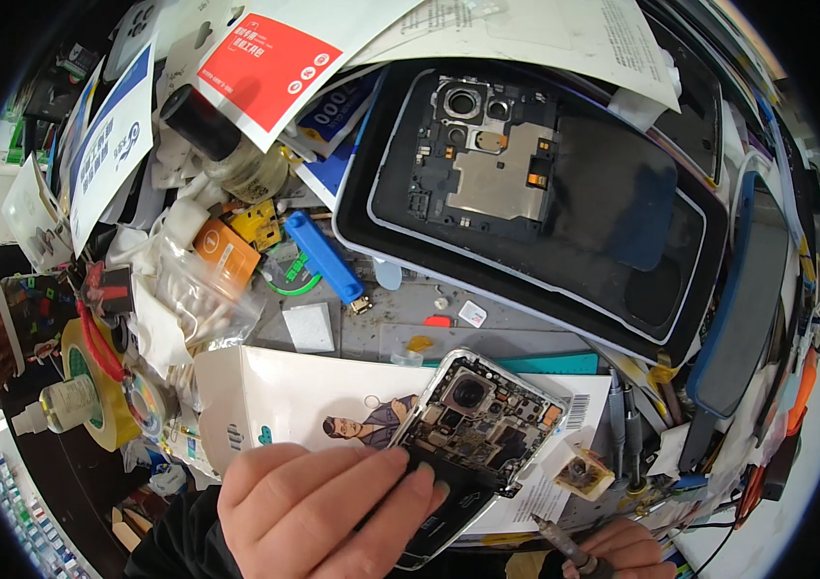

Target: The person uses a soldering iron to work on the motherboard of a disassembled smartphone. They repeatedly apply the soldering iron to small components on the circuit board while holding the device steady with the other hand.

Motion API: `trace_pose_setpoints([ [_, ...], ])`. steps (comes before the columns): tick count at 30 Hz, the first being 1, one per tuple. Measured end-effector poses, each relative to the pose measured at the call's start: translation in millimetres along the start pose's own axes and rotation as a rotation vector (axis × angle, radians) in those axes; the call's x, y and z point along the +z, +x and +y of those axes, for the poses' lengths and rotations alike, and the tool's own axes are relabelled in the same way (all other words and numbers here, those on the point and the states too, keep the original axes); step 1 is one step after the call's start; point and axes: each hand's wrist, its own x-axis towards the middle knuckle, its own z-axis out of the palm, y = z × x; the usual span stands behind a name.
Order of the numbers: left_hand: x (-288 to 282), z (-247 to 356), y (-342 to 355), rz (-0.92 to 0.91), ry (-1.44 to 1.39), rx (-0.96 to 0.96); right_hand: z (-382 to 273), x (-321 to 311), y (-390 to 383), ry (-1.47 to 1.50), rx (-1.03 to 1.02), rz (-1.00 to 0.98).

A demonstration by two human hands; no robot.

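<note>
Left hand (323, 507) closed on an opened smartphone (477, 452), thumb and fingers gripping its lower half; back cover off, circuit board and large round camera module (468, 390) exposed at the upper end. Phone sits low in the view, near the middle, tilted, top leaning right, above a white printed card (265, 391). Whether it touches the card: cannot tell.

Right hand (627, 552), at the lower edge, grasps a slim pointed tool (564, 543), much like a soldering iron. Tip aims up and left, apart from the phone. Near it, to the right of the phone: a small pale block-shaped container (583, 473) with a dark amber middle. Beyond that, screwdriver-like tools (626, 439) side by side.

Grey tabletop (360, 333) crowded. Far side: a large dark tray (357, 207) bearing a phone housing (501, 179) with camera ring and metal plate. Left of the tray, a blue bar-shaped tool (323, 257) lying slantwise; an orange card (226, 251); a clear plastic bag (207, 294); a tilted glass bottle (250, 176), black cap on. Far left: a yellow tape roll (106, 425), a small white-capped bottle (70, 403) overlapping it.
</note>
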Motion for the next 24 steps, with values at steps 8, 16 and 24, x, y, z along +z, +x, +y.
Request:
trace_pose_setpoints([
  [8, -22.5, -10.0, -25.2, -0.103, -0.041, 0.229, 2.7, 2.9, 1.3, 0.000, -0.014, 0.013],
  [16, -23.2, -26.4, -47.5, -0.080, -0.076, 0.122, 3.5, 5.3, -0.5, 0.002, -0.022, 0.058],
  [24, -16.5, -24.3, -72.0, 0.070, -0.053, 0.070, 5.1, 3.0, -14.3, -0.033, -0.033, 0.094],
])
